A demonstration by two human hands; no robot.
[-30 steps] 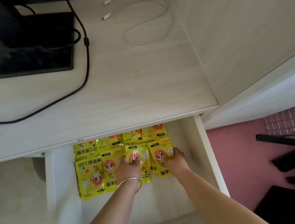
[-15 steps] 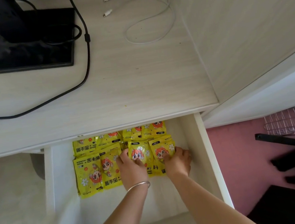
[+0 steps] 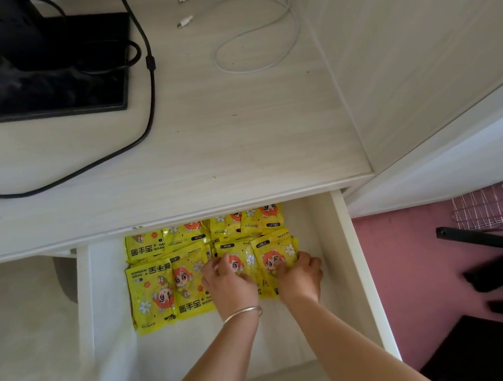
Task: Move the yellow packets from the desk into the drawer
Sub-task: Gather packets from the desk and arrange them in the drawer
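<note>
Have nudged the two rightmost yellow packets (image 3: 274,250) closer together and a touch deeper since a second ago. Pressing now with the left hand (image 3: 230,286), fingers laid fairly flat on one packet's face. Pinching, it seems, with the right hand (image 3: 301,278), thumb on the neighbouring packet and fingers curled at its right edge. Wearing a thin bracelet (image 3: 242,312) on the left wrist.

Can place every visible packet inside the drawer (image 3: 360,272), in two rough rows, the front one overlapping the back. Can find none on the surface (image 3: 207,148), so probably just tidying at the end of the job.

Likely light, thin and floppy, with a glossy film apt to slide one over another. Better to push flat under the palm or pinch at a sealed edge than to squeeze the middle.

Cannot see the back row's far ends, tucked under the surface's front lip, nor the parts beneath the hands. Cannot tell whether more lie deeper in.

Further out on the surface: a black monitor base (image 3: 39,73), a black cable (image 3: 150,114), a looped white cable (image 3: 257,33). To the right, over the pink floor (image 3: 407,251), dark shapes too blurred to name.
</note>
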